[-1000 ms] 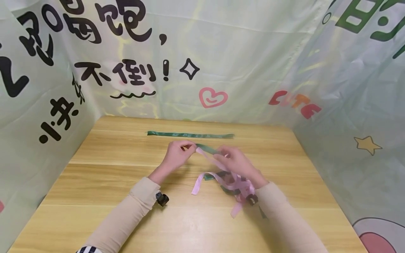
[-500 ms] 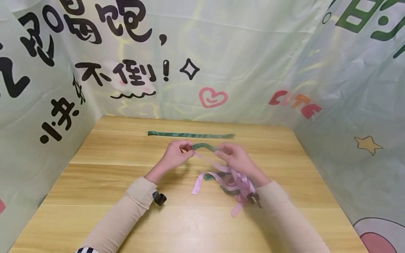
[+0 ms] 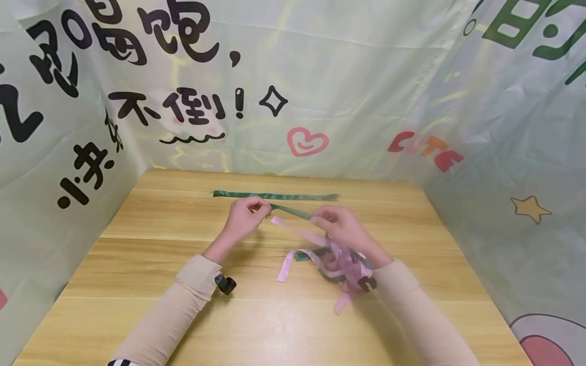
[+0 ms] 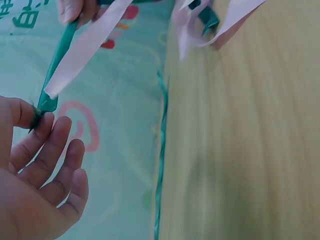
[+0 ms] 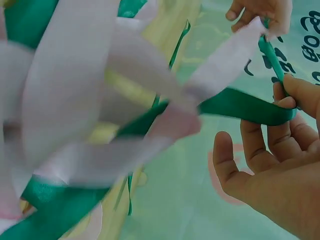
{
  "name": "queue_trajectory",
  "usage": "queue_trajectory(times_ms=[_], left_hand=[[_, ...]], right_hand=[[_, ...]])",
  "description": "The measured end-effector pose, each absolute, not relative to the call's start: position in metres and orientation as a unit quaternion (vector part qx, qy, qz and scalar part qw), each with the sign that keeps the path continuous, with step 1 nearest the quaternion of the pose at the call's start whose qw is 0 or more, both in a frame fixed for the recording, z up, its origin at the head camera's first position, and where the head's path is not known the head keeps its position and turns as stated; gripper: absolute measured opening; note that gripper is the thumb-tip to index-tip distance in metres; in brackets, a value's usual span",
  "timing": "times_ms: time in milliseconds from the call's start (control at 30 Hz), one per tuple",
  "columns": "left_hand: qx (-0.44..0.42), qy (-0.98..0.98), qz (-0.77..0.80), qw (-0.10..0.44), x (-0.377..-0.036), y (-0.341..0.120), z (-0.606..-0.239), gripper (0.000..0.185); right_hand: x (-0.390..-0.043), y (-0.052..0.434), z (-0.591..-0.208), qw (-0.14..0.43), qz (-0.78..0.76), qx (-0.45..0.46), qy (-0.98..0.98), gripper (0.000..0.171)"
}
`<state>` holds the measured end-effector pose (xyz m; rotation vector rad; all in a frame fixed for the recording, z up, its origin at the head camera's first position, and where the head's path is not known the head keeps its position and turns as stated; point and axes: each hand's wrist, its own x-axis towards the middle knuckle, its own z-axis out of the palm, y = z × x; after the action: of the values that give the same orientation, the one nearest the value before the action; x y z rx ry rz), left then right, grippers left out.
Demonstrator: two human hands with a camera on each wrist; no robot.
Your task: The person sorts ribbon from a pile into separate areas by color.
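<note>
Mid-frame, the left hand (image 3: 240,219) and right hand (image 3: 341,230) pinched a narrow green satin ribbon (image 3: 293,211). Pulling risked knotting the pink satin ribbons (image 3: 350,272) below.

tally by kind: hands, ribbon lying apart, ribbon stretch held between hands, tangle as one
Left hand and right hand: 2
Green ribbon lying apart on the table: 1
Green stretch held between both hands: 1
Pink-and-green tangle, strips uncountable: 1
Total: 5

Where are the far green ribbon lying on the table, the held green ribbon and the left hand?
Far green ribbon (image 3: 274,195), head view: the middle of its length.
Held green ribbon (image 3: 291,209), head view: the middle of its raised stretch.
Left hand (image 3: 241,218), head view: the middle of the visible hand.
</note>
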<state>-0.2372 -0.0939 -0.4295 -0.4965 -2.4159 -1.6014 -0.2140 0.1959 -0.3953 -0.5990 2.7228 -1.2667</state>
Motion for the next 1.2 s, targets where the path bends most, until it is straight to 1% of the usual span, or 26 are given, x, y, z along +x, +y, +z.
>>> queue_trajectory(times_ms=[100, 200, 367, 533, 733, 867, 1067, 1200], left_hand=[[-0.161, -0.817, -0.542, 0.109, -0.240, -0.103, -0.428, 0.019], [-0.151, -0.810, -0.557, 0.107, -0.241, -0.112, -0.427, 0.021], [-0.122, -0.783, -0.604, 0.083, -0.240, -0.123, -0.426, 0.022], [-0.096, -0.767, -0.630, 0.074, -0.240, -0.131, -0.427, 0.026], [-0.084, -0.737, -0.668, 0.063, -0.239, -0.134, -0.429, 0.021], [-0.079, -0.751, -0.653, 0.057, -0.237, -0.136, -0.431, 0.021], [-0.059, -0.779, -0.621, 0.073, -0.235, -0.139, -0.435, 0.023], [-0.046, -0.786, -0.612, 0.068, -0.233, -0.141, -0.439, 0.026]], right_hand=[[-0.215, 0.201, -0.394, 0.036, -0.413, -0.196, 0.888, 0.024], [-0.217, 0.206, -0.393, 0.031, -0.417, -0.194, 0.888, 0.026], [-0.218, 0.214, -0.391, 0.028, -0.432, -0.181, 0.883, 0.025], [-0.219, 0.221, -0.390, 0.013, -0.431, -0.176, 0.885, 0.023], [-0.218, 0.224, -0.388, 0.008, -0.429, -0.172, 0.887, 0.021], [-0.218, 0.226, -0.389, 0.017, -0.432, -0.162, 0.887, 0.022], [-0.219, 0.229, -0.388, 0.024, -0.445, -0.164, 0.880, 0.021], [-0.220, 0.231, -0.388, 0.026, -0.450, -0.168, 0.877, 0.021]])
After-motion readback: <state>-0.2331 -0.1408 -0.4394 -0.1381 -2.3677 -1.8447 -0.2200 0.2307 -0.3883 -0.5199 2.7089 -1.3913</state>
